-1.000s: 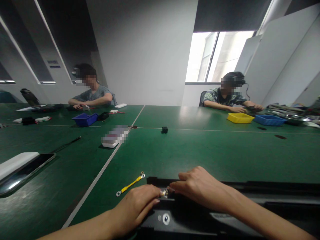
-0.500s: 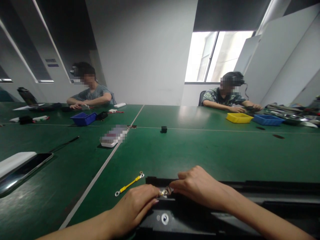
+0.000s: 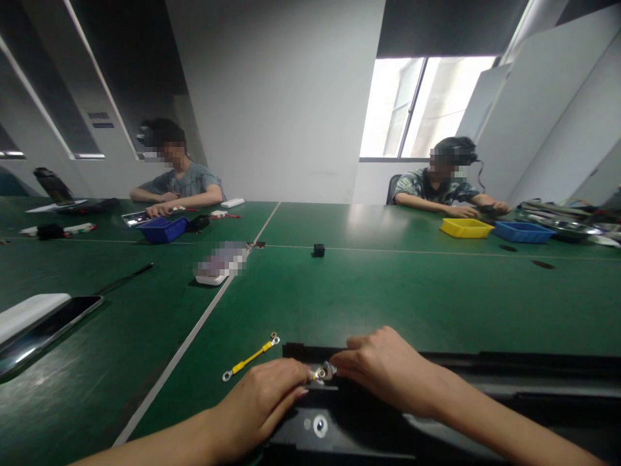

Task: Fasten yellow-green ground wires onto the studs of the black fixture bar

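Observation:
My left hand (image 3: pixel 269 395) pinches a small ring terminal (image 3: pixel 321 375) with a bit of yellow by the fingertips. From the other side, my right hand (image 3: pixel 383 366) pinches a small shiny metal fastener (image 3: pixel 330 369) close against the ring; its exact kind is too small to tell. Both hands are over the left end of a long black housing (image 3: pixel 349 424). A round metal fitting (image 3: pixel 319 425) sits in the housing below my fingers. Left of the housing lies a short yellow cable (image 3: pixel 252 357) with ring terminals at its ends, and a small metal piece touches its upper end.
A phone (image 3: pixel 53 333) and a white device (image 3: pixel 220 265) lie to the left on the green table (image 3: pixel 388 291). A small black block (image 3: pixel 319 250) stands ahead. Blue bin (image 3: pixel 162 230), yellow bin (image 3: pixel 466 228) and another blue bin (image 3: pixel 524 233) are near two people across the table.
My hands keep nearly the same place; the fastener at my right fingertips has turned slightly. Across the table, the person on the left has moved their hands, and a flat shiny object shows there.

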Motion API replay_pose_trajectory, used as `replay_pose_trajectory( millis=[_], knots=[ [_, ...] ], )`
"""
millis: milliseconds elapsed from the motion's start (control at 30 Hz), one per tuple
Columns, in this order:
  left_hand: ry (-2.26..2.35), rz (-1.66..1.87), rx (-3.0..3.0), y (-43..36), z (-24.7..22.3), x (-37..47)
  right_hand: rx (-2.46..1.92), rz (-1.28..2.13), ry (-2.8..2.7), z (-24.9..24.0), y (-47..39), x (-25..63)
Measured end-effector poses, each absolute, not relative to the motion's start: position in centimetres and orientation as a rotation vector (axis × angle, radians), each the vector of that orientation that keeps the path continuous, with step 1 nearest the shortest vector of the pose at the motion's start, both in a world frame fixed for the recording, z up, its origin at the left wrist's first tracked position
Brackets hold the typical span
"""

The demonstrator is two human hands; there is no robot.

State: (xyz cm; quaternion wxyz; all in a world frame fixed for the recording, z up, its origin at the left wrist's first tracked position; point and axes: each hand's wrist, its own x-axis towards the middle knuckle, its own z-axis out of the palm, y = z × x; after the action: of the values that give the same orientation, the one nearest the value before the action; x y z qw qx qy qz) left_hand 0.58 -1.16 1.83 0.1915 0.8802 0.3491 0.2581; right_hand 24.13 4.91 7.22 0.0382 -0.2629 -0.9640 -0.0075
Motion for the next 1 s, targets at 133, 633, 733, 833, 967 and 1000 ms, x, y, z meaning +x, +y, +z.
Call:
replay_pose_trajectory(
  millis=[133, 633, 733, 833, 967, 1000],
  knots=[
    [0.973, 0.731, 2.471, -1.2, 1.9, 0.6, -0.848, -0.035, -2.967, 7.3, 4.7, 24.0],
    [0.973, 0.763, 2.493, -1.2, 1.6, 0.6, -0.901, -0.058, -2.973, 7.1, 4.2, 23.9],
    [0.974, 0.751, 2.479, -1.2, 1.6, 0.6, -0.917, -0.056, -2.980, 7.1, 4.1, 23.9],
    [0.978, 0.727, 2.452, -1.3, 1.7, 0.6, -0.945, -0.071, -2.979, 7.2, 3.9, 23.8],
    [0.976, 0.725, 2.451, -1.3, 1.6, 0.5, -0.952, -0.090, -2.981, 7.0, 3.5, 23.6],
    [0.973, 0.729, 2.456, -1.3, 1.6, 0.5, -0.959, -0.097, -2.983, 6.8, 3.4, 23.5]
  ],
)
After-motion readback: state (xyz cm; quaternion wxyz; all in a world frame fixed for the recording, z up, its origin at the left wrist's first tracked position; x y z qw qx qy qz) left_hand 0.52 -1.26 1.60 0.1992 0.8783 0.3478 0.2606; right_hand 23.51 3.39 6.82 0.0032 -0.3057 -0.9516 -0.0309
